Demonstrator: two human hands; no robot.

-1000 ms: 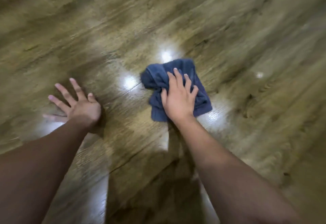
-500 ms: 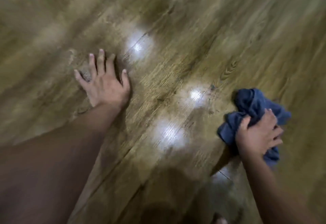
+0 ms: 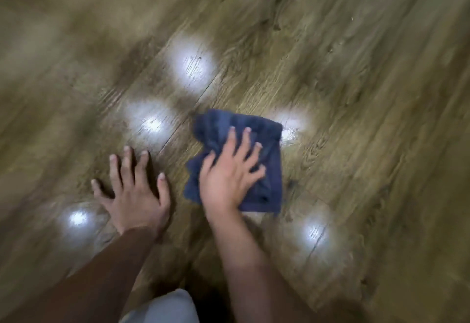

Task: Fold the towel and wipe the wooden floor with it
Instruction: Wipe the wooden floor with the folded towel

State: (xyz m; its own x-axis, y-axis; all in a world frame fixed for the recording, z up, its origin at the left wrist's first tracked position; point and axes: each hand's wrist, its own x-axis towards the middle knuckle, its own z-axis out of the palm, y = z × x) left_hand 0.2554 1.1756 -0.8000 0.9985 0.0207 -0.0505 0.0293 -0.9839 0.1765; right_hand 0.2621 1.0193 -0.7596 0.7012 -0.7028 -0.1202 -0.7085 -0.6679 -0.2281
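Towel (image 3: 254, 134), dark blue and folded into a rumpled pad, is lying flat on the wooden floor (image 3: 356, 93) just right of a plank seam, with the right hand (image 3: 229, 177) pressing down on top of it, fingers spread wide rather than curled around the cloth. The left hand (image 3: 134, 190) is bracing on bare boards just beside the towel, palm down, fingers splayed, holding nothing.

Half a second ago the towel was bunched in a closed grip far off to the right, well apart from the bracing hand; now it is sitting near the middle of the view, close to that hand, and the grip is flattening into a push. That is reading as a return stroke, so wiping looks well under way with the folding done.

Motion blur is smearing the outer boards, so any dirt or damp is impossible to judge. Bright ceiling-light reflections are masking patches of floor. The towel's underside and near edge are hidden under the palm, and a pale shape (image 3: 165, 307) at the bottom edge, perhaps a knee, is cut off.
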